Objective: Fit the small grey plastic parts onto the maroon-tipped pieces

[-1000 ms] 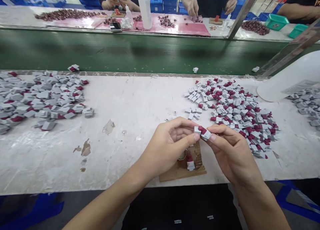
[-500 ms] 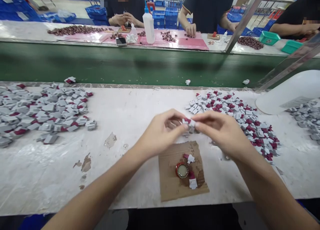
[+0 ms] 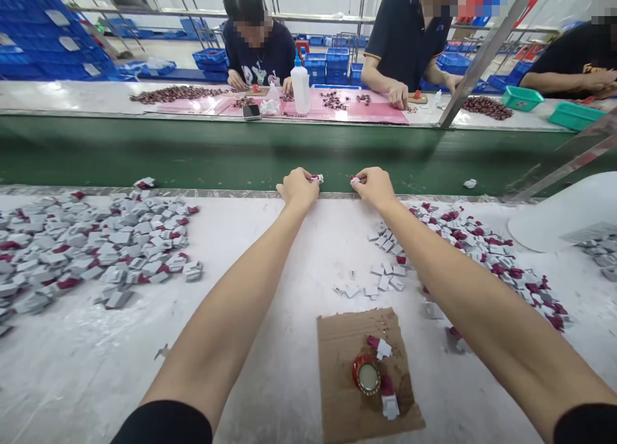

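My left hand (image 3: 299,188) reaches to the near edge of the green strip, fingers pinched on a small white and maroon plastic piece (image 3: 317,178). A short way to its right, my right hand (image 3: 377,186) pinches another small white and maroon piece (image 3: 355,180) at the same edge. Whether either piece rests on the strip, I cannot tell. Closer to me lies a brown cardboard square (image 3: 337,392) bearing a red bottle cap (image 3: 366,374), inside up, and two white and maroon pieces (image 3: 389,402). Loose white pieces (image 3: 383,280) are scattered just beyond the cardboard.
Heaps of grey-white and maroon pieces lie left (image 3: 120,238) and right (image 3: 482,245). A large white container (image 3: 559,213) lies at far right. Single pieces sit on the green strip (image 3: 216,151). Across it, co-workers sit by a white bottle (image 3: 301,90). A metal post (image 3: 482,65) rises at right.
My hands, close together at one white and maroon piece above the cardboard, have moved forward to the green strip and apart, each with a piece. The view has tilted up.
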A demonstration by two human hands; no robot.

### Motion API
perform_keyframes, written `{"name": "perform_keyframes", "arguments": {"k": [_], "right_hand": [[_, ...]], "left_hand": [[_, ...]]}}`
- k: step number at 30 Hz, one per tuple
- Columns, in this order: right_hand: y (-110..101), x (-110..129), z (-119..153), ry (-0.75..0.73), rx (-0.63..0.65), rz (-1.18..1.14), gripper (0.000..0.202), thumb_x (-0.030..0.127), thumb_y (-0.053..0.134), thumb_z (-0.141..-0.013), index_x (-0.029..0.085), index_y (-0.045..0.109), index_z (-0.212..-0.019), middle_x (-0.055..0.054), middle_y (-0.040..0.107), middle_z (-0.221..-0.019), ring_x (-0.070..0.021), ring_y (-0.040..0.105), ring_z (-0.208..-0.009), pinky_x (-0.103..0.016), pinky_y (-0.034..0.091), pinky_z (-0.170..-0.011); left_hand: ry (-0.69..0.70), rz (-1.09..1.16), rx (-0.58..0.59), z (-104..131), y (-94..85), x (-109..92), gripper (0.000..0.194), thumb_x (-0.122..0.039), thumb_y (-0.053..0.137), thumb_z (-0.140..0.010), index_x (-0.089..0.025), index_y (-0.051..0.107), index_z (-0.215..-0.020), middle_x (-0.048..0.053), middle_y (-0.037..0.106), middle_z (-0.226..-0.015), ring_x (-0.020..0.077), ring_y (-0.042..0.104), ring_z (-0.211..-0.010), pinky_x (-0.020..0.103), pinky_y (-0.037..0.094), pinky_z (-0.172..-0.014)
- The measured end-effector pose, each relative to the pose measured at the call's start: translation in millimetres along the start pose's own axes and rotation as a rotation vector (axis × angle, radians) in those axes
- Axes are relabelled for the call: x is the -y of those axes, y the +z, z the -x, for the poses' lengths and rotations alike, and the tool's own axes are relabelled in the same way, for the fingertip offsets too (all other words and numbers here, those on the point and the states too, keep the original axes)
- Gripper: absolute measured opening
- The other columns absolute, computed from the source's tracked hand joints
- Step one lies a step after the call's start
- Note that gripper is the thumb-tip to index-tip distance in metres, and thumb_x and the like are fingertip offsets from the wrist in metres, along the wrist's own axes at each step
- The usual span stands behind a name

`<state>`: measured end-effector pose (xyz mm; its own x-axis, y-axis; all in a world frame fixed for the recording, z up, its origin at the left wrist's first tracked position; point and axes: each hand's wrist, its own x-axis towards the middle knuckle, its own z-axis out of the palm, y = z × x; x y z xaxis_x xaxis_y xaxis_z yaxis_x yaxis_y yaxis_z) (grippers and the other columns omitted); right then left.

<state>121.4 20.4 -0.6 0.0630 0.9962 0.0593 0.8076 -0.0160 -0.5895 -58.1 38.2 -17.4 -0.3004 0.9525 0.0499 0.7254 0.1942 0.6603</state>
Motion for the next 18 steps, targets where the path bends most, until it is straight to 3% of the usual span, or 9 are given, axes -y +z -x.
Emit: {"name": "perform_keyframes", "arguments": {"k": [4, 6, 8, 10, 12, 15, 18], "right_hand": [[-28, -5, 63, -0.129, -0.005, -0.114, 0.024, 0.017, 0.075, -0.100, 0.020, 0.077, -0.123, -0.008, 0.082, -0.107, -0.0241, 0.076, -0.098, -0.039, 0.060, -0.095], [-48, -16, 114, -0.182, 0.011, -0.166, 0.014, 0.025, 0.078, -0.098, 0.024, 0.080, -0.112, -0.007, 0.082, -0.107, -0.0245, 0.075, -0.095, -0.038, 0.061, -0.087], [-65, -32, 170, -0.212, 0.056, -0.229, 0.013, 0.036, 0.078, -0.100, 0.029, 0.085, -0.109, -0.004, 0.081, -0.095, -0.0242, 0.074, -0.084, -0.037, 0.061, -0.076], [-77, -51, 220, -0.147, 0.094, -0.255, 0.018, 0.048, 0.077, -0.103, 0.034, 0.086, -0.111, -0.004, 0.082, -0.097, -0.0250, 0.075, -0.085, -0.038, 0.061, -0.074], [-82, -69, 259, -0.075, 0.068, -0.274, 0.019, 0.051, 0.079, -0.101, 0.035, 0.086, -0.109, -0.004, 0.083, -0.102, -0.0271, 0.077, -0.088, -0.037, 0.063, -0.073], [-80, -85, 293, -0.016, -0.014, -0.306, 0.021, 0.051, 0.084, -0.098, 0.034, 0.087, -0.109, -0.006, 0.084, -0.104, -0.0293, 0.079, -0.089, -0.036, 0.066, -0.072], [-73, -83, 308, 0.007, -0.024, -0.349, 0.019, 0.049, 0.082, -0.099, 0.033, 0.087, -0.108, -0.006, 0.083, -0.102, -0.0275, 0.078, -0.088, -0.035, 0.068, -0.075]], "left_hand": [[-0.020, -0.045, 0.009, 3, -7.0, 14, 0.014, -0.017, 0.074, -0.095, -0.024, 0.066, -0.104, 0.015, 0.079, -0.128, 0.0396, 0.064, -0.136, 0.057, 0.038, -0.119], [0.024, -0.059, -0.018, 23, -16.3, 22, 0.026, -0.018, 0.076, -0.094, -0.024, 0.066, -0.118, 0.017, 0.072, -0.141, 0.0405, 0.057, -0.144, 0.056, 0.039, -0.121], [0.190, -0.055, -0.018, 56, -28.6, 30, 0.036, -0.017, 0.075, -0.094, -0.023, 0.064, -0.128, 0.018, 0.066, -0.150, 0.0391, 0.053, -0.145, 0.054, 0.039, -0.122], [0.456, 0.000, 0.158, 97, -40.5, 37, 0.032, -0.017, 0.070, -0.095, -0.024, 0.066, -0.126, 0.013, 0.071, -0.136, 0.0350, 0.060, -0.133, 0.053, 0.044, -0.118], [0.573, 0.059, 0.373, 136, -47.5, 41, 0.023, -0.026, 0.069, -0.098, -0.025, 0.068, -0.121, 0.009, 0.074, -0.125, 0.0336, 0.063, -0.123, 0.053, 0.049, -0.113], [0.616, 0.067, 0.521, 170, -41.7, 35, 0.019, -0.027, 0.064, -0.104, -0.025, 0.070, -0.122, 0.009, 0.074, -0.123, 0.0341, 0.062, -0.123, 0.054, 0.050, -0.111], [0.617, 0.026, 0.486, 173, -19.6, 16, 0.023, -0.018, 0.061, -0.106, -0.022, 0.069, -0.126, 0.011, 0.072, -0.131, 0.0334, 0.061, -0.128, 0.052, 0.049, -0.115]]}}
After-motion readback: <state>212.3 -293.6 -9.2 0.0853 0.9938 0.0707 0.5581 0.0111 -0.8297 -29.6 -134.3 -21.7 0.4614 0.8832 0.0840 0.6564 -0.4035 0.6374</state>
